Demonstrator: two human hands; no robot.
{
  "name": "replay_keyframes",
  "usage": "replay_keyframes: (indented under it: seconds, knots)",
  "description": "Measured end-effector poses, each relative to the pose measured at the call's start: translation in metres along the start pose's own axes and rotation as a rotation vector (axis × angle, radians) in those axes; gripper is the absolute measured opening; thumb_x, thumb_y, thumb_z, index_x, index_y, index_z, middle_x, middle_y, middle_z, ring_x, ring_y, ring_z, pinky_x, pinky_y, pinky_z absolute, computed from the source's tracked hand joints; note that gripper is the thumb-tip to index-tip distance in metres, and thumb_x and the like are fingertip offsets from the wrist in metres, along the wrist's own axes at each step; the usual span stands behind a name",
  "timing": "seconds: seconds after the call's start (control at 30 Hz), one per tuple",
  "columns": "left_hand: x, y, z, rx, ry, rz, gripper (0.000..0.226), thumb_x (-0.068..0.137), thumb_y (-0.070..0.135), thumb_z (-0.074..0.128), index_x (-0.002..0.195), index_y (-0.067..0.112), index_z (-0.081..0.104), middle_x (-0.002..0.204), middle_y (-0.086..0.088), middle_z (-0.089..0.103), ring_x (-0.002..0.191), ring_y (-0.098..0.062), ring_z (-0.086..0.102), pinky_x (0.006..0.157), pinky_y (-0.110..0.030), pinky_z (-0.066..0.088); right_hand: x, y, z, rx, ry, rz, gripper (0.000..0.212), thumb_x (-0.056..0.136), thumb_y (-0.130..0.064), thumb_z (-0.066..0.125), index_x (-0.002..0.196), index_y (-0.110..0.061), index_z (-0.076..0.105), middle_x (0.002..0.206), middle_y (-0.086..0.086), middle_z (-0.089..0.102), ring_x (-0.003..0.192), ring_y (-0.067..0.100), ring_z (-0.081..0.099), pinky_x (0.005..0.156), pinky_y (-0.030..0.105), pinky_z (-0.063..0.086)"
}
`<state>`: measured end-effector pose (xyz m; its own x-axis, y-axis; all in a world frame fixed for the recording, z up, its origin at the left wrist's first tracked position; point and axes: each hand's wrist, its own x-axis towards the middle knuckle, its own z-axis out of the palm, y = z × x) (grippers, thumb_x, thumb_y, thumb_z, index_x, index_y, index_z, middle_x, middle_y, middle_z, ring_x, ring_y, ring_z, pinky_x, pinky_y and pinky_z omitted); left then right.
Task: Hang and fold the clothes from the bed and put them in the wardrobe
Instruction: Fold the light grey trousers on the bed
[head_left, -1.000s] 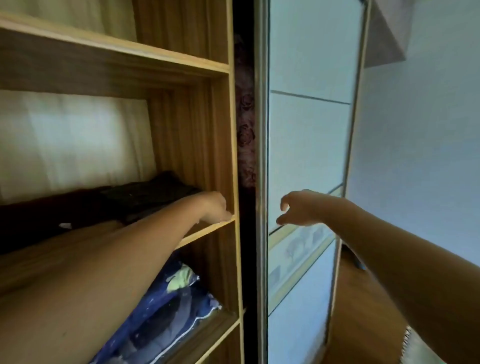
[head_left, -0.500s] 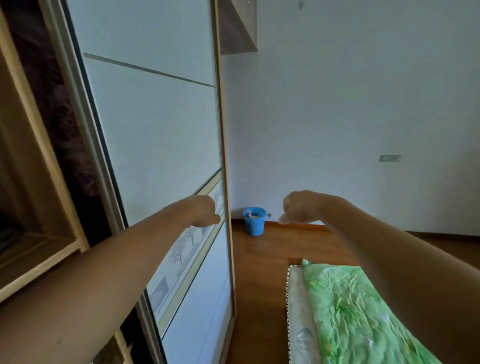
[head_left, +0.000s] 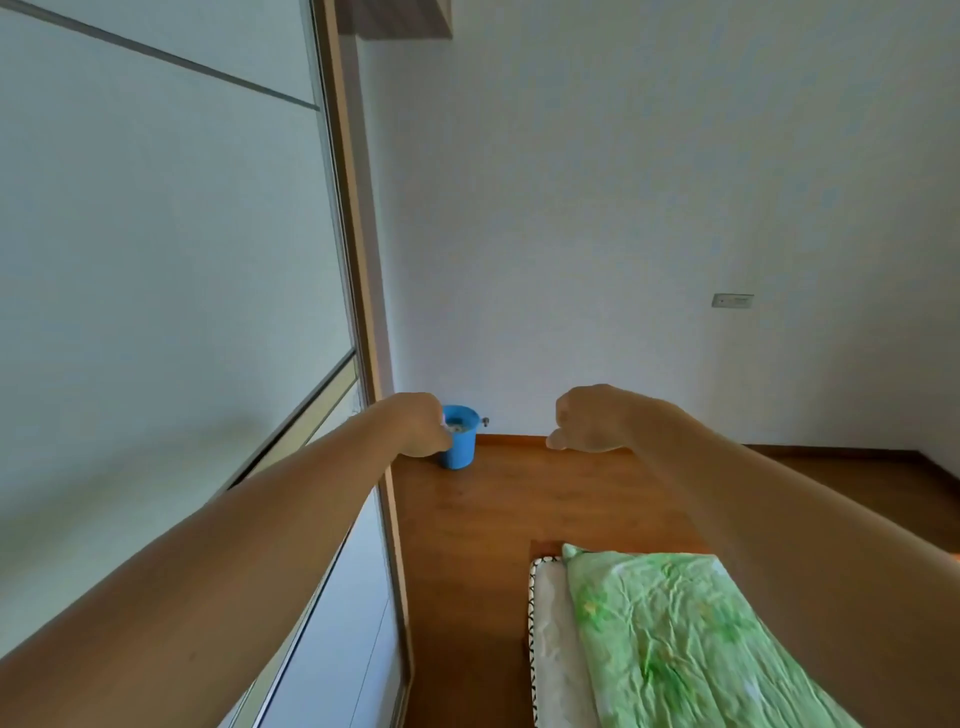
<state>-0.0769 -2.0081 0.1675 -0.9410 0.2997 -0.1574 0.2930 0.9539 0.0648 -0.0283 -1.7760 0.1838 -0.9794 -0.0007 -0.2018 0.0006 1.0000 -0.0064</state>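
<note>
both arms stretched out, empty fists in front of the far wall

wardrobe door (head_left: 156, 260) left of the blue bucket (head_left: 460, 441); left hand (head_left: 421, 423) curled closed, overlapping the bucket; right hand (head_left: 587, 418) curled closed, right of it; bed (head_left: 675, 639) lower right, no clothes visible.

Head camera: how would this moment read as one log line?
left hand curled, empty | right hand curled, empty | wardrobe door left | bed lower right
</note>
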Motion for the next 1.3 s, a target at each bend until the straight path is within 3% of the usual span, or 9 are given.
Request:
replay_keyframes:
  seconds: [0.17,0.27,0.33,0.53,0.63,0.77,0.93,1.13,1.3]
  knots:
    - [0.096,0.000,-0.008,0.006,-0.036,0.031,0.026,0.098,0.030,0.054,0.110,0.008,0.059,0.090,-0.005,0.055,0.085,-0.019,0.054,0.074,-0.029,0.039,0.087,0.021,-0.009,-0.018,-0.013,0.017,0.054,0.097,-0.050,0.055,0.136,-0.012,0.054,0.132,0.006,0.058,0.117,0.026,0.056,0.100,0.041,0.048]
    - [0.158,-0.002,-0.013,-0.003,-0.052,0.038,0.028,0.098,0.028,0.054,0.114,0.005,0.062,0.096,-0.012,0.061,0.087,-0.021,0.057,0.072,-0.028,0.040,0.143,0.038,-0.015,-0.026,-0.023,0.032,0.038,0.095,-0.047,0.055,0.111,-0.013,0.060,0.106,0.002,0.059,0.097,0.023,0.058,0.090,0.039,0.051]
    - [0.202,-0.003,-0.014,-0.003,-0.055,0.052,0.030,0.098,0.030,0.054,0.112,0.004,0.062,0.092,-0.011,0.060,0.087,-0.023,0.059,0.071,-0.028,0.041,0.181,0.052,-0.016,-0.012,-0.010,0.065,0.028,0.094,-0.046,0.056,0.098,-0.018,0.054,0.097,-0.001,0.058,0.093,0.021,0.059,0.084,0.037,0.052]
    - [0.332,0.004,-0.025,0.007,-0.043,0.095,0.021,0.093,0.029,0.058,0.093,0.008,0.060,0.085,-0.007,0.057,0.079,-0.021,0.055,0.067,-0.030,0.042,0.273,0.100,-0.017,0.028,-0.018,0.173,0.031,0.092,-0.046,0.055,0.105,-0.019,0.060,0.101,-0.002,0.062,0.092,0.021,0.060,0.085,0.038,0.053]
    - [0.388,0.021,-0.033,0.026,-0.063,0.146,0.029,0.094,0.032,0.056,0.106,0.005,0.062,0.096,-0.009,0.058,0.093,-0.026,0.060,0.076,-0.033,0.047,0.309,0.127,-0.019,0.025,-0.021,0.224,0.039,0.094,-0.045,0.054,0.117,-0.014,0.062,0.100,-0.003,0.060,0.094,0.022,0.059,0.084,0.037,0.052]
    - [0.464,0.051,-0.035,0.043,-0.078,0.208,0.038,0.095,0.034,0.055,0.120,0.006,0.060,0.119,-0.014,0.062,0.110,-0.031,0.060,0.091,-0.039,0.049,0.361,0.170,-0.028,0.049,-0.001,0.282,0.044,0.093,-0.046,0.053,0.125,-0.016,0.060,0.116,-0.001,0.062,0.098,0.022,0.057,0.081,0.035,0.049]
    - [0.564,0.087,-0.033,0.049,-0.074,0.265,0.050,0.097,0.036,0.055,0.141,0.012,0.050,0.140,-0.009,0.054,0.124,-0.028,0.053,0.103,-0.039,0.046,0.438,0.231,-0.029,0.051,0.047,0.335,0.036,0.092,-0.044,0.056,0.113,-0.016,0.063,0.106,-0.002,0.063,0.090,0.019,0.058,0.080,0.034,0.051]
    - [0.678,0.129,-0.040,0.060,-0.065,0.333,0.049,0.096,0.036,0.055,0.141,0.015,0.051,0.140,-0.007,0.055,0.123,-0.027,0.054,0.102,-0.039,0.047,0.534,0.311,-0.028,0.141,0.043,0.427,0.039,0.090,-0.047,0.058,0.117,-0.019,0.063,0.109,-0.004,0.062,0.096,0.019,0.058,0.080,0.033,0.048]
    - [0.766,0.159,-0.053,0.046,-0.075,0.409,0.047,0.095,0.036,0.056,0.138,0.018,0.053,0.136,-0.006,0.058,0.118,-0.025,0.057,0.094,-0.035,0.048,0.596,0.361,-0.041,0.174,0.038,0.506,0.044,0.088,-0.051,0.060,0.120,-0.022,0.062,0.116,-0.004,0.063,0.098,0.018,0.056,0.089,0.037,0.051]
